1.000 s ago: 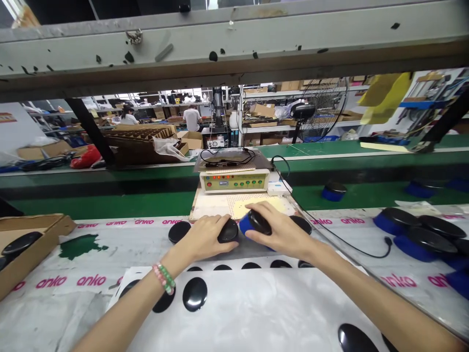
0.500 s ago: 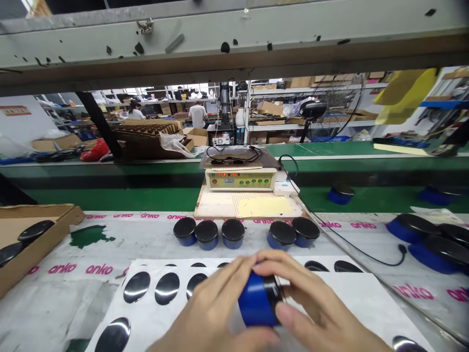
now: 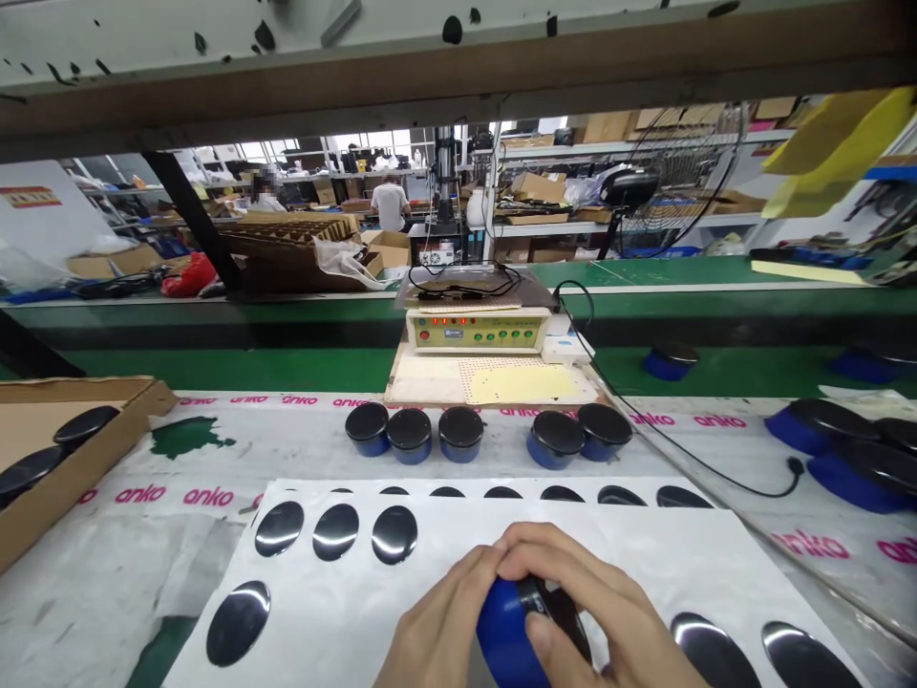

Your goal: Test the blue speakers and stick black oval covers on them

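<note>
Between my two hands is a blue round piece with a black rim (image 3: 507, 631), tilted on its side. My left hand (image 3: 437, 621) is closed along its blue side. Curled over the top and the black rim is my right hand (image 3: 602, 612), its thumb pressing near the rim. Under my hands lies a white sheet (image 3: 315, 621) bearing glossy black round discs (image 3: 394, 534). My palms and the lower part of the piece are partly hidden.
Several blue-and-black round pieces (image 3: 460, 434) stand behind the sheet, and more (image 3: 860, 468) sit at right. A cardboard box (image 3: 143, 420) with black discs is at left. Behind are a control box (image 3: 479, 331), a black cable (image 3: 716, 478) and a green conveyor (image 3: 322, 368).
My hands and the blue piece have moved lower and slightly right in view, uncovering more of the sheet and its discs. The camera view has also shifted.
</note>
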Demonstrator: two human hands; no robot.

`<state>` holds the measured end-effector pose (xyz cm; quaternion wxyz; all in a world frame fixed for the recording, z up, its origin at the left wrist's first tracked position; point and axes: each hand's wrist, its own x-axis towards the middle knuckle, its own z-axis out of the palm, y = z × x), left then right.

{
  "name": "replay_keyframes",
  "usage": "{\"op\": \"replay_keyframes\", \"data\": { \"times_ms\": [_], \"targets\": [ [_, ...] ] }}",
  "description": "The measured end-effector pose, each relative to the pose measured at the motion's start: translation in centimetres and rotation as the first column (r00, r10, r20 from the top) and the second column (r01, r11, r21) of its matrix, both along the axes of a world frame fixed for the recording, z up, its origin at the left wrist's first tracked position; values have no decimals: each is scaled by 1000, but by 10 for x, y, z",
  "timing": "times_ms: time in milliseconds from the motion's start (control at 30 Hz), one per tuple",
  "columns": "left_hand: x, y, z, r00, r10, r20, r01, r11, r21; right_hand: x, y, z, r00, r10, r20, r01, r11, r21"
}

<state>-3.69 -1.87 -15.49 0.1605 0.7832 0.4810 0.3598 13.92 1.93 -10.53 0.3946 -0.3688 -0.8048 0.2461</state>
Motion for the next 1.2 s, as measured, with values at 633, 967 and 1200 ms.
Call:
{"op": "replay_keyframes", "data": {
  "times_ms": [633,967,1200],
  "targets": [
    [-74,140,36,828,79,-555,-75,997,31,-48,125,12,800,10,600,-56,997,58],
    [-38,161,39,847,-67,-528,90,996,17,7,126,26,973,10,230,-19,999,36],
    [21,178,40,821,-182,-541,192,981,-37,47,101,53,990,-141,-10,140,988,-62]
  ]
}}
